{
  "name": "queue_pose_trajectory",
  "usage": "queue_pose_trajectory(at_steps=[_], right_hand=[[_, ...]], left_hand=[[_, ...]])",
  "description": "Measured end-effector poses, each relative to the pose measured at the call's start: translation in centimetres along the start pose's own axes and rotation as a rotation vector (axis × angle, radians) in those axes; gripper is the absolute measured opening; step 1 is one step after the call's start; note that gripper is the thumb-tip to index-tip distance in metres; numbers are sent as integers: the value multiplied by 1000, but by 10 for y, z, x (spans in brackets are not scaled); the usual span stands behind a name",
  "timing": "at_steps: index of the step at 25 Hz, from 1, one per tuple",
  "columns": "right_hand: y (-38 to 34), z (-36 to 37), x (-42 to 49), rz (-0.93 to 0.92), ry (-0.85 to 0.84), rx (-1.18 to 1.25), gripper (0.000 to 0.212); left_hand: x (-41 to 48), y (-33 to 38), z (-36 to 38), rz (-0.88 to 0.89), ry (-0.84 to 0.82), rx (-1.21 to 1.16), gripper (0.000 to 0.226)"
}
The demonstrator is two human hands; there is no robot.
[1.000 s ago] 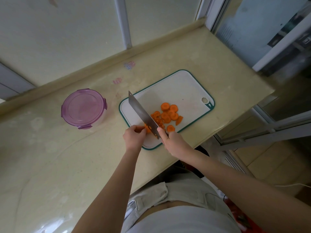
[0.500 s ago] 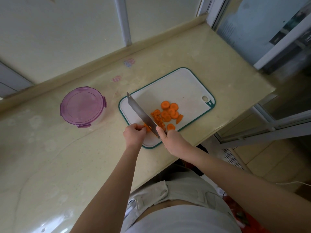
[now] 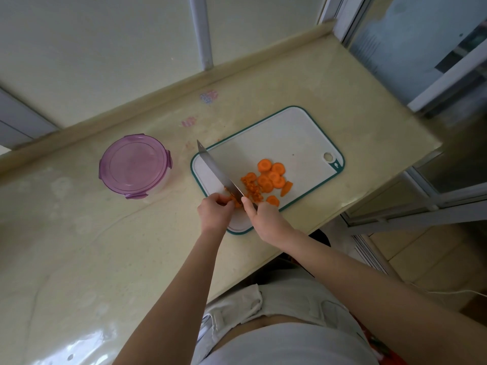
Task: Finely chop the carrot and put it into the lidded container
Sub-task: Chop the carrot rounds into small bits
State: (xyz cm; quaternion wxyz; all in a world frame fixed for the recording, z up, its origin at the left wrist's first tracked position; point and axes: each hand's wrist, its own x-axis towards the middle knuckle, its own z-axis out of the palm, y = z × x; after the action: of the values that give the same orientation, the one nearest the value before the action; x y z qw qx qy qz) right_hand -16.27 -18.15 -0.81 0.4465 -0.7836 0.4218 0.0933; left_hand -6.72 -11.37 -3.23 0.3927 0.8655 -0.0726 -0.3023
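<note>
A white cutting board with a green rim lies on the counter. Several orange carrot slices sit on it, with a small heap of chopped carrot bits beside them. My right hand grips the handle of a steel knife, blade down on the board. My left hand pinches a carrot piece right against the blade. A round container with a closed purple lid stands to the left of the board.
The beige counter ends in a front edge just behind my hands and a right edge past the board. A raised ledge and window frames run along the back. Floor tiles show at the lower right.
The knife and both hands have stayed at the same spot on the board. The heap of chopped bits beside the blade looks slightly larger. The view has shifted a little.
</note>
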Motion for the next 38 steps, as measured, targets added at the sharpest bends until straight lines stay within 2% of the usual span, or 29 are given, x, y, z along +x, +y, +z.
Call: queue_pose_trajectory(at_steps=[6,11,19,38], right_hand=[[-4,-11,1,9,-86,21,51],[-4,-22,-7,-6,-68,58,46],[7,-20,-23,-27,-25,48,58],[3,2,-29,-8,6,-30,57]], left_hand=[[0,1,0,6,11,-30,11],[0,0,-1,20,10,13,12],[1,-1,0,7,24,39,19],[1,5,0,-46,-1,86,11]])
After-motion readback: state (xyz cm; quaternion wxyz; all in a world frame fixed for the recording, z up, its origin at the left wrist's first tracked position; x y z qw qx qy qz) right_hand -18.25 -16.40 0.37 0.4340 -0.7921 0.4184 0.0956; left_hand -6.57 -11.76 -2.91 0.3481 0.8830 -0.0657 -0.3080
